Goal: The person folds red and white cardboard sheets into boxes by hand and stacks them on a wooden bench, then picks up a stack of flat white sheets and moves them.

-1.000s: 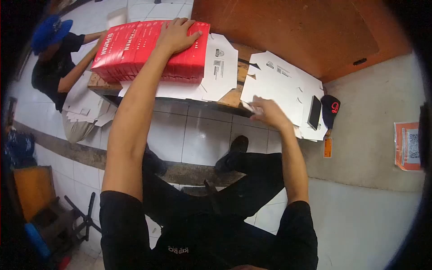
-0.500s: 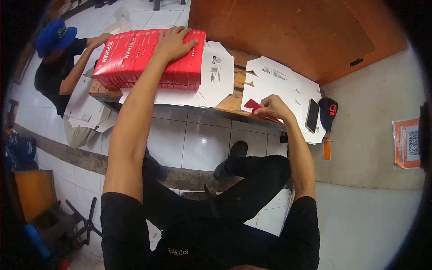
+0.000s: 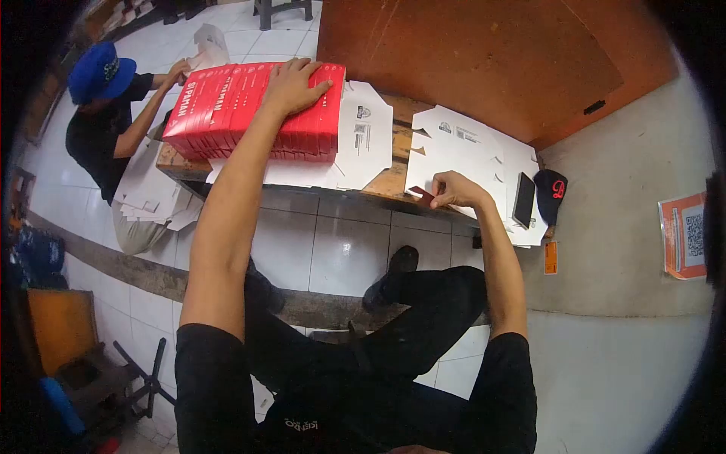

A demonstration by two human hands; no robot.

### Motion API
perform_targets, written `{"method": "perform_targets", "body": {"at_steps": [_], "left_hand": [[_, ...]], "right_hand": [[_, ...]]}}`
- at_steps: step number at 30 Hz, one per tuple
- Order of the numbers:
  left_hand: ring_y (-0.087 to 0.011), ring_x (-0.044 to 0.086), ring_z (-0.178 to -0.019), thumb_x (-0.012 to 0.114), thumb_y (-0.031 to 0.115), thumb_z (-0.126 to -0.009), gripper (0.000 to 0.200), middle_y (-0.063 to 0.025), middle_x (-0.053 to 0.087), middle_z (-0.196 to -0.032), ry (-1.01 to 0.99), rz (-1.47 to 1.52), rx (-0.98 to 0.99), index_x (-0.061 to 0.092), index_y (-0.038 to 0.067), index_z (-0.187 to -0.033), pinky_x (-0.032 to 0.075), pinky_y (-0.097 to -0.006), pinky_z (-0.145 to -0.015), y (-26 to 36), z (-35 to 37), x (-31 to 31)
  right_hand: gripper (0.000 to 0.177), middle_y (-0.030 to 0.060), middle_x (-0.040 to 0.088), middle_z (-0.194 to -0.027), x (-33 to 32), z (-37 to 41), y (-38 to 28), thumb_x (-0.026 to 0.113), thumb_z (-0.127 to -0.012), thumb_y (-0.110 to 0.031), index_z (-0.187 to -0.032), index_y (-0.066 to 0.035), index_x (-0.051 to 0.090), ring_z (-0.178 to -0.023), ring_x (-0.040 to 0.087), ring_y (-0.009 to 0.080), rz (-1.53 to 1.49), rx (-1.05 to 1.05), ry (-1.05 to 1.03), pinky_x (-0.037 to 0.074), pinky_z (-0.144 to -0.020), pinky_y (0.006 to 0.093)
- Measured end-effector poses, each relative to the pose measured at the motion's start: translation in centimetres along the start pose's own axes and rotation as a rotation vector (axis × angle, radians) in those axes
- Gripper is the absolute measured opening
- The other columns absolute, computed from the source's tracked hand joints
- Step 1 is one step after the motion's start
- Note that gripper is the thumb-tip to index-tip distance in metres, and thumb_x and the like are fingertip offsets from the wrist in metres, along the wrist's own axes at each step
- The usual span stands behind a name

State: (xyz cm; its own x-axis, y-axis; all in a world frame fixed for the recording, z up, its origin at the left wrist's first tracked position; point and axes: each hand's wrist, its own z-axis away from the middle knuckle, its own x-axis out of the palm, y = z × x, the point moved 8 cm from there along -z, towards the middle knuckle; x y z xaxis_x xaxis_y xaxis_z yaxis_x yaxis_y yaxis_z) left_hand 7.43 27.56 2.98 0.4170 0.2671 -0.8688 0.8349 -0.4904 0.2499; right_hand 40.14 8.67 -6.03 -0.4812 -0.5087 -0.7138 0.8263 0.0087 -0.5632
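A row of red folded cartons (image 3: pixel 215 106) with white lettering stands pressed together on the wooden bench. My left hand (image 3: pixel 295 89) lies on top of its right part, fingers stretched out. Under the cartons, white flat carton sheets (image 3: pixel 364 140) stick out to the right. Farther right is another pile of white flat carton sheets (image 3: pixel 469 155) with printed marks. At its near left corner my right hand (image 3: pixel 456 189) pinches a flat carton sheet (image 3: pixel 423 194), whose red side shows at the turned-up corner. The rest of that sheet is partly hidden by the hand.
A black phone (image 3: pixel 522 200) lies on the right pile, beside a dark cap (image 3: pixel 550 194). A person in a blue cap (image 3: pixel 100 72) works at the left with more white sheets (image 3: pixel 155 198). A brown board (image 3: pixel 491 68) stands behind the wooden bench (image 3: pixel 393 170).
The turned-up red corner at my right hand has dropped lower and shows less. My left hand stays on the cartons. The whole view has shifted slightly.
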Motion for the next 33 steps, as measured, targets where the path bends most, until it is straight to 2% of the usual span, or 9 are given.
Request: {"method": "perform_targets", "body": {"at_steps": [10, 16, 20, 22, 23, 26, 28, 30, 33], "left_hand": [[-0.0305, 0.039, -0.131, 0.052, 0.055, -0.086, 0.062, -0.0144, 0.046, -0.139, 0.009, 0.008, 0.018, 0.054, 0.012, -0.131, 0.026, -0.0511, -0.109, 0.2, 0.1, -0.3], [-0.0305, 0.039, -0.131, 0.055, 0.052, -0.085, 0.061, -0.0152, 0.047, -0.137, 0.016, 0.037, -0.002, 0.054, 0.01, -0.13, 0.026, -0.0491, -0.109, 0.0, 0.1, -0.1], [-0.031, 0.039, -0.13, 0.056, 0.055, -0.082, 0.064, -0.0139, 0.047, -0.138, -0.012, 0.056, 0.009, 0.054, 0.012, -0.13, 0.023, -0.0527, -0.11, -0.2, -0.1, 0.1], [-0.0311, 0.039, -0.13, 0.057, 0.054, -0.082, 0.063, -0.0147, 0.048, -0.136, 0.007, 0.077, 0.003, 0.056, 0.011, -0.128, 0.025, -0.0523, -0.109, -0.4, 0.0, 0.2], [-0.0311, 0.04, -0.13, 0.057, 0.054, -0.082, 0.062, -0.0151, 0.048, -0.136, 0.017, 0.087, 0.005, 0.057, 0.011, -0.127, 0.026, -0.0521, -0.108, -0.4, -0.1, 0.0], [-0.0349, 0.046, -0.123, 0.064, 0.037, -0.082, 0.052, -0.0187, 0.053, -0.129, 0.158, 0.272, 0.077, 0.058, 0.003, -0.122, 0.035, -0.0459, -0.104, 0.4, 0.1, -2.8], [-0.036, 0.05, -0.118, 0.066, 0.026, -0.083, 0.046, -0.0204, 0.056, -0.122, 0.299, 0.37, 0.135, 0.057, 0.0, -0.12, 0.038, -0.042, -0.102, 1.1, 1.0, -4.7], [-0.035, 0.049, -0.12, 0.065, 0.026, -0.084, 0.046, -0.0201, 0.056, -0.122, 0.337, 0.54, 0.141, 0.056, 0.0, -0.121, 0.037, -0.0415, -0.103, 4.0, 3.2, -8.3], [-0.0337, 0.049, -0.121, 0.063, 0.028, -0.085, 0.047, -0.0193, 0.055, -0.125, 0.329, 0.637, 0.248, 0.054, 0.0, -0.123, 0.036, -0.0404, -0.104, 9.2, 7.4, -15.1]], "right_hand": [[0.047, 0.0034, 0.06, -0.068, 0.0, 0.1, -0.4, 0.09, -0.054, -0.035, -0.075, -0.004, 0.061, -0.066, 0.054, 0.0153, -0.046, 0.028, -0.02, 0.043, -0.061, 0.0293], [0.029, 0.0084, 0.065, -0.073, -0.6, 1.2, -1.8, 0.078, -0.071, -0.025, -0.082, 0.0, 0.066, -0.068, 0.057, 0.0178, -0.067, -0.01, -0.011, 0.045, -0.064, 0.032], [0.021, 0.0196, 0.067, -0.085, -4.1, 4.4, -3.9, 0.064, -0.081, -0.016, -0.094, 0.0, 0.07, -0.071, 0.064, 0.0259, 0.205, 0.045, 0.247, 0.048, -0.069, 0.0357], [0.021, 0.02, 0.067, -0.084, -8.6, 9.4, -7.7, 0.062, -0.082, -0.014, -0.097, -0.001, 0.069, -0.071, 0.064, 0.0257, 0.411, -0.113, 0.67, 0.048, -0.068, 0.0345], [0.025, 0.0172, 0.068, -0.093, -11.3, 12.1, -4.9, 0.061, -0.079, -0.014, -0.101, -0.004, 0.068, -0.08, 0.066, 0.0281, 0.174, 0.065, 0.98, 0.05, -0.076, 0.0349], [0.019, 0.0117, 0.07, -0.092, -14.2, 21.0, -11.2, 0.056, -0.089, -0.002, -0.105, 0.003, 0.065, -0.086, 0.067, 0.0168, 0.023, -0.116, 1.496, 0.049, -0.078, 0.0275], [0.019, 0.0124, 0.069, -0.091, -14.0, 24.5, -14.0, 0.059, -0.091, -0.009, -0.105, 0.004, 0.064, -0.081, 0.063, 0.013, 0.005, -0.127, 1.487, 0.049, -0.072, 0.0259], [0.019, 0.0128, 0.068, -0.09, -12.6, 26.2, -16.1, 0.059, -0.091, -0.008, -0.105, 0.004, 0.063, -0.079, 0.064, 0.0141, -0.117, -0.226, 1.256, 0.049, -0.07, 0.0267], [0.01, 0.0111, 0.067, -0.081, -8.6, 27.9, -22.4, 0.064, -0.082, -0.001, -0.092, 0.0, 0.063, -0.071, 0.065, 0.0171, 0.107, -0.272, 1.089, 0.049, -0.064, 0.0268]]}}
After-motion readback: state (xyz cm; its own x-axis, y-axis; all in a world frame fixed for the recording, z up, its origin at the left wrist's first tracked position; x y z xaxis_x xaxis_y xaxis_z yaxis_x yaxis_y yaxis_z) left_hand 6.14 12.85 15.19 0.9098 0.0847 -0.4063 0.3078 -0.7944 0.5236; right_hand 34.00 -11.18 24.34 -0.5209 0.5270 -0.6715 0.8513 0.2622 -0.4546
